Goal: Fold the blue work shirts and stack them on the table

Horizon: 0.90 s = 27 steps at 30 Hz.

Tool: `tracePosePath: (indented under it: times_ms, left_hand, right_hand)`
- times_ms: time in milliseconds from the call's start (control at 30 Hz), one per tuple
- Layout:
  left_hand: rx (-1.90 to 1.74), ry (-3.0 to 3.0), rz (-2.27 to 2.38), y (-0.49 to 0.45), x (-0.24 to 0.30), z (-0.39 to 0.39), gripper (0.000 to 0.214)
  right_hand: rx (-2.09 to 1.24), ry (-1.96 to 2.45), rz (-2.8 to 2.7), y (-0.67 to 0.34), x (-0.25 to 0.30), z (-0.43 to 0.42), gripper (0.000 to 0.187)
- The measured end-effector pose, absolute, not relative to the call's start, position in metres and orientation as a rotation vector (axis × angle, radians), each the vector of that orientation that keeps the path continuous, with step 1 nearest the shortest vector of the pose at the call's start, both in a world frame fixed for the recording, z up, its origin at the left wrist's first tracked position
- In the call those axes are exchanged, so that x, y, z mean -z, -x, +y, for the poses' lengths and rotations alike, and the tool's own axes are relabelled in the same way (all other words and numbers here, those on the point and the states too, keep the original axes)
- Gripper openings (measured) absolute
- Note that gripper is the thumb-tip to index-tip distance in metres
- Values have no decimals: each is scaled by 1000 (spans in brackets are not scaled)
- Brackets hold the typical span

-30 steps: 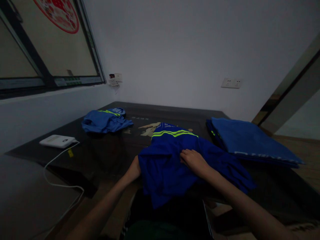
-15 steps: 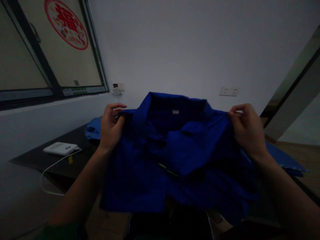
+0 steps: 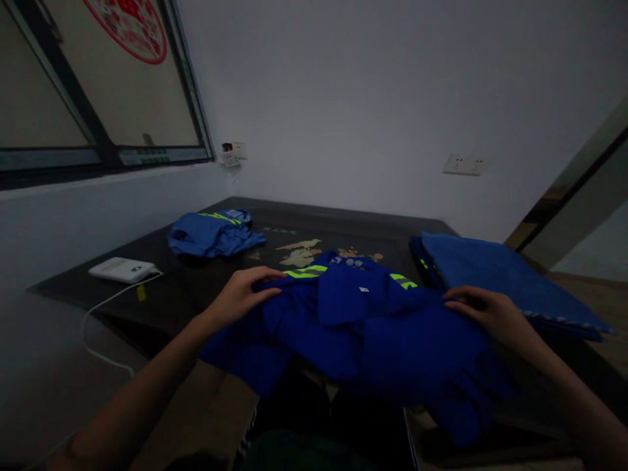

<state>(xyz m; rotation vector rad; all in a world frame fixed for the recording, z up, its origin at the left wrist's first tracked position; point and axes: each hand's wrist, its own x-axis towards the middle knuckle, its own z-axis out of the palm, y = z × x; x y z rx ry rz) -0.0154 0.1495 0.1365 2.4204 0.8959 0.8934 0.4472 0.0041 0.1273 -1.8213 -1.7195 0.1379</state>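
A dark blue work shirt (image 3: 392, 333) with yellow-green and grey reflective strips lies over the near edge of the black table (image 3: 314, 219). Its collar area, with a small white label, faces up, and the lower part droops over the edge toward my lap. On the left, my left hand (image 3: 245, 292) pinches the cloth at one shoulder between thumb and fingers. The other shoulder is held the same way by my right hand (image 3: 488, 317), close to a stack of folded blue clothes (image 3: 505, 275).
A crumpled blue garment (image 3: 209, 235) with a yellow-green strip lies at the table's back left. Near the left edge sits a white power bank (image 3: 122, 269), its white cable (image 3: 105, 304) hanging off the side. Wall sockets (image 3: 464, 165) are behind the table.
The shirt has come down from being held up in front of me onto the table edge, its collar now lying flat. Both hands have lowered with it, still at the shoulders.
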Motion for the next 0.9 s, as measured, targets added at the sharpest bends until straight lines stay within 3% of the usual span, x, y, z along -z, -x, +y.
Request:
tracePosePath:
  times_ms: [367, 500, 667, 800, 900]
  left_hand:
    - [-872, -2259, 1062, 20, -170, 130, 35]
    - [-615, -2402, 1124, 9, -171, 132, 34]
    - [-487, -2496, 1108, 5, -170, 149, 21]
    - [-514, -2528, 1029, 12, -188, 173, 23]
    - [-583, -2662, 992, 17, -217, 200, 25]
  right_hand:
    - [-219, 1867, -1888, -430, -133, 8, 39]
    - [-149, 1837, -1845, -421, -141, 10, 38]
    - [-121, 1812, -1810, -422, -146, 6, 39]
    - [-158, 1831, -1844, -422, -149, 8, 35]
    - [5, 1841, -1816, -420, -166, 20, 33]
